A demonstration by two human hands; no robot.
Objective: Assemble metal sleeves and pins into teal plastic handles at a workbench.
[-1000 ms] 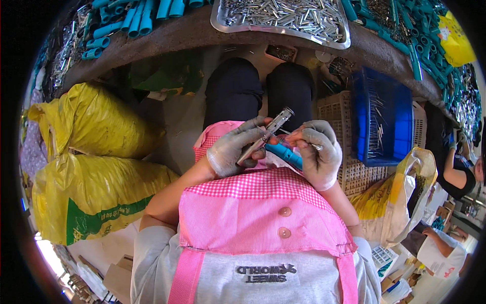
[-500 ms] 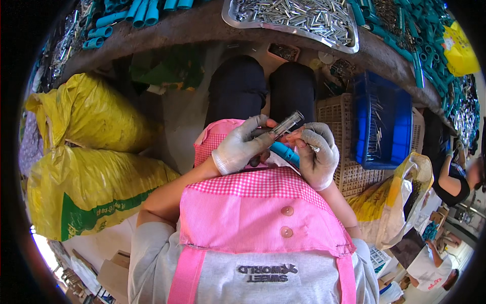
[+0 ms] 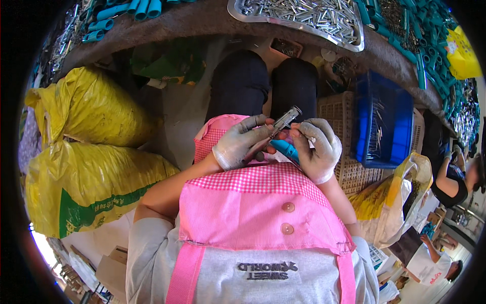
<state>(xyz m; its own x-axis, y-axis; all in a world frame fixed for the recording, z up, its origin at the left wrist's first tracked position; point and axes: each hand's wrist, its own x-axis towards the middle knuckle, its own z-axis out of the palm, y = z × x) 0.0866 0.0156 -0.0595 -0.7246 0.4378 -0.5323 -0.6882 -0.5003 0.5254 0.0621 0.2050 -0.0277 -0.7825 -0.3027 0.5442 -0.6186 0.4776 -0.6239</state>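
Note:
My left hand point(image 3: 242, 143), in a pale glove with greyed fingertips, grips a slim silvery metal tube-like part point(image 3: 285, 119) with a slotted or open side. The part slants up and to the right. Close by its upper end is my right hand point(image 3: 321, 149), also gloved, its thumb and fingertips pinched together; whatever is between them is too small to make out. Between and below the hands, a teal plastic tube point(image 3: 284, 149) lies over my lap against the pink checked apron point(image 3: 253, 183).
Ahead, a bench edge point(image 3: 202, 26) carries a metal tray point(image 3: 362, 40) of small metal pins and several teal tubes point(image 3: 430, 50). Yellow sacks point(image 3: 101, 175) stand on my left. At right are a blue crate point(image 3: 360, 129), a beige basket point(image 3: 338, 107) and an open sack point(image 3: 400, 207). Other people sit farther right.
The metal part has tilted steeper and its upper end has shifted slightly up and left. My right hand has moved slightly, its fingertips now nearer the part.

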